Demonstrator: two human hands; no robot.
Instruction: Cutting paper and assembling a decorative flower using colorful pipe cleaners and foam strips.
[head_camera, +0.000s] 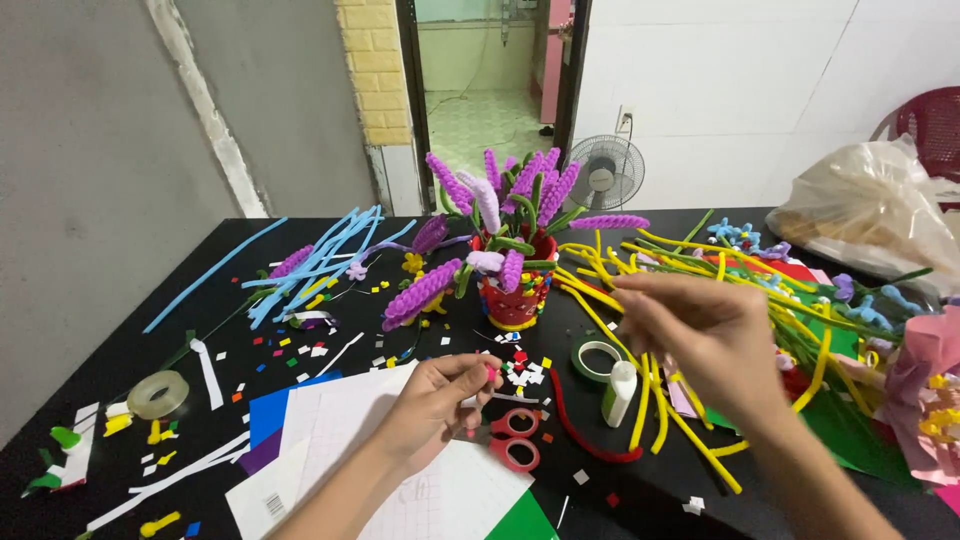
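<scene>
Black table: left hand grip pinches pink bit.

You have two hands at work: your left hand and your right hand. On the table you have one red pot of purple pipe-cleaner flowers, one pair of red scissors, one clear tape roll, one green tape roll and one white glue bottle.
</scene>
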